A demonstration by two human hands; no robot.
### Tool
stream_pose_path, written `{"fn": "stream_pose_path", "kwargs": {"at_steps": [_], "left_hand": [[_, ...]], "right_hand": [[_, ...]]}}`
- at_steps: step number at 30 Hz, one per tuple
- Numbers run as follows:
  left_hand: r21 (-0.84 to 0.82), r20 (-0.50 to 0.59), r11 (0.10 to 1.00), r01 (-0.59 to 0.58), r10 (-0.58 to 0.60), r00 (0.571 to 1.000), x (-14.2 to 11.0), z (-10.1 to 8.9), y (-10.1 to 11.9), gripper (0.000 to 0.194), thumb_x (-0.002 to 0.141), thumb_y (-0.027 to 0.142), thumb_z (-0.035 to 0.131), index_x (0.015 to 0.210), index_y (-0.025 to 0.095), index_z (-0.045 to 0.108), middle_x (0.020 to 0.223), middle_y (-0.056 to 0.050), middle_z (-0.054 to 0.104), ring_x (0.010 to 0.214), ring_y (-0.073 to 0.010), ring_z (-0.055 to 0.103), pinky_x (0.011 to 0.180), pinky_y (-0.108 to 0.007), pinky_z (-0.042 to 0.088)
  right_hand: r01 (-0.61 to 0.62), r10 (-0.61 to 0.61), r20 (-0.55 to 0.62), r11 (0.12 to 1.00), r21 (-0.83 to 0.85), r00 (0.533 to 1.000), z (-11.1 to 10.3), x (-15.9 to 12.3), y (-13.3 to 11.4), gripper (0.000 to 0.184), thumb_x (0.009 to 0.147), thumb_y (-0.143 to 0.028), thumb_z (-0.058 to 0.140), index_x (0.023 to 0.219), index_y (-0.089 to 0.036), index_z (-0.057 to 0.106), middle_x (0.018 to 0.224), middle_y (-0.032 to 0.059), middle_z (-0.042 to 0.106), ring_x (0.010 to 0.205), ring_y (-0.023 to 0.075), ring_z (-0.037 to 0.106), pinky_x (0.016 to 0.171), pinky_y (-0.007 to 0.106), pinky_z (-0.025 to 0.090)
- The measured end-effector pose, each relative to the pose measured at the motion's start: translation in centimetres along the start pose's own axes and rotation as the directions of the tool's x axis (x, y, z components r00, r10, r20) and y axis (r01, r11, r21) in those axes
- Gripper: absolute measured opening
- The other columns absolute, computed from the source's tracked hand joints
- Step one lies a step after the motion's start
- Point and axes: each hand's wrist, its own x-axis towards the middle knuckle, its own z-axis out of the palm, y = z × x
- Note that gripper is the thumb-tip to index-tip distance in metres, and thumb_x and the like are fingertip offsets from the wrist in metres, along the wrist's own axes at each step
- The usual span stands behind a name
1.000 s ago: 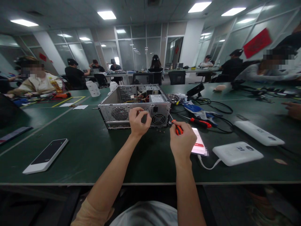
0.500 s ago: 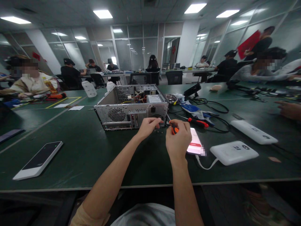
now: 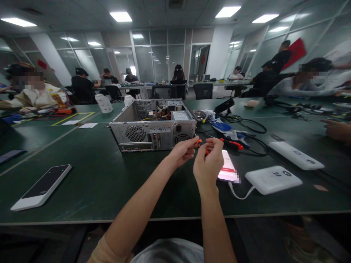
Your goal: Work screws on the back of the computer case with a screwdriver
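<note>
Screwdriver (image 3: 199, 141) sits between both hands' fingers; left hand (image 3: 181, 152) pinches its orange-red part, right hand (image 3: 208, 160) curls closed around the handle. Open computer case (image 3: 164, 126) just beyond left fingertips; lit phone (image 3: 228, 166) beside right fingers.

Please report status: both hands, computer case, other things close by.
Left hand and right hand on orange screwdriver. Open case just beyond. Second screwdriver near right hand.

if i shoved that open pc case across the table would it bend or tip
The metal case should be stiff, given its sheet-metal walls. It's probably fairly heavy, with a labelled box and wiring inside. Sitting wide and low on the green table, it would likely slide rather than tip.
</note>
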Motion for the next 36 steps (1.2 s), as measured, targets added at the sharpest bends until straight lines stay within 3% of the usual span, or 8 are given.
{"fn": "stream_pose_path", "kwargs": {"at_steps": [5,8,12,22,26,28,31,36], "left_hand": [[0.016,-0.038,0.999,-0.032,0.033,0.999,0.8,0.7,0.1,0.03,0.075,0.033,0.085,0.068,0.013,0.063,0.056,0.006,0.049,0.039,0.0004,0.03,0.036,-0.015,0.014],[0.01,-0.057,0.999,-0.052,0.053,0.997,0.8,1.0,0.1,0.023,0.076,0.027,0.084,0.071,0.013,0.066,0.055,0.006,0.047,0.039,0.0004,0.03,0.035,-0.014,0.014],[-0.029,-0.033,0.998,-0.049,0.048,0.998,0.9,1.1,0.1,0.018,0.079,0.024,0.081,0.075,0.012,0.068,0.059,0.005,0.05,0.041,0.0005,0.032,0.036,-0.013,0.016],[-0.14,0.028,0.99,0.032,-0.028,0.999,0.1,0.9,0.5,0.006,0.089,0.018,0.068,0.088,0.012,0.07,0.069,0.001,0.059,0.044,-0.0014,0.041,0.035,-0.012,0.022],[-0.14,0.029,0.989,0.037,-0.033,0.999,0.0,0.8,0.6,0.013,0.093,0.016,0.058,0.09,0.012,0.07,0.072,-0.002,0.064,0.045,-0.0025,0.044,0.037,-0.013,0.027],[-0.132,0.035,0.991,0.023,-0.019,0.999,0.1,0.6,0.6,0.013,0.093,0.015,0.058,0.089,0.012,0.069,0.074,-0.002,0.065,0.045,-0.0024,0.044,0.037,-0.013,0.028],[-0.113,0.044,0.994,0.007,-0.002,0.999,0.3,0.4,0.4,0.013,0.093,0.015,0.059,0.089,0.011,0.07,0.074,-0.002,0.065,0.045,-0.002,0.046,0.038,-0.014,0.027],[-0.039,-0.078,0.999,0.007,-0.01,0.997,0.2,0.2,0.4,0.011,0.092,0.019,0.064,0.09,0.012,0.072,0.069,0.0,0.064,0.048,-0.0048,0.052,0.045,-0.016,0.038]], "right_hand": [[-0.023,0.023,-0.007,1.0,-0.021,1.0,-0.3,0.0,-0.1,0.021,0.085,-0.025,0.05,0.105,-0.022,0.052,0.087,0.0031,0.063,0.078,0.0199,0.062,0.074,0.034,0.047],[-0.095,0.098,0.045,0.993,-0.071,0.994,-1.2,-0.3,-0.3,0.027,0.089,-0.038,0.055,0.111,-0.022,0.054,0.088,0.0035,0.066,0.076,0.0212,0.061,0.07,0.033,0.045],[-0.179,0.19,0.135,0.98,-0.085,0.972,-2.4,-0.7,-0.5,0.034,0.097,-0.052,0.045,0.104,-0.022,0.058,0.078,0.0035,0.066,0.067,0.0216,0.06,0.063,0.032,0.04],[0.076,-0.067,0.113,0.994,-0.076,0.991,-1.7,-1.3,-0.2,0.015,0.09,-0.023,0.051,0.101,-0.02,0.061,0.101,0.0092,0.061,0.093,0.0241,0.06,0.078,0.037,0.049],[0.126,-0.115,0.135,0.989,-0.082,0.984,-1.1,-1.8,-0.1,0.021,0.082,-0.009,0.048,0.083,-0.021,0.065,0.099,0.0073,0.051,0.09,0.0215,0.056,0.081,0.037,0.049],[0.128,-0.115,0.138,0.988,-0.086,0.984,-0.9,-2.0,0.1,0.023,0.082,-0.008,0.047,0.083,-0.022,0.066,0.099,0.0069,0.049,0.089,0.021,0.055,0.081,0.037,0.049],[0.078,-0.068,0.119,0.993,-0.086,0.991,-0.8,-2.0,0.2,0.023,0.086,-0.015,0.049,0.097,-0.022,0.067,0.102,0.0078,0.051,0.092,0.0218,0.056,0.079,0.037,0.049],[-0.13,0.141,0.124,0.987,-0.093,0.982,-0.5,-1.8,-0.6,0.029,0.094,-0.039,0.051,0.11,-0.018,0.061,0.097,0.0102,0.067,0.083,0.0242,0.063,0.071,0.035,0.047]]}}
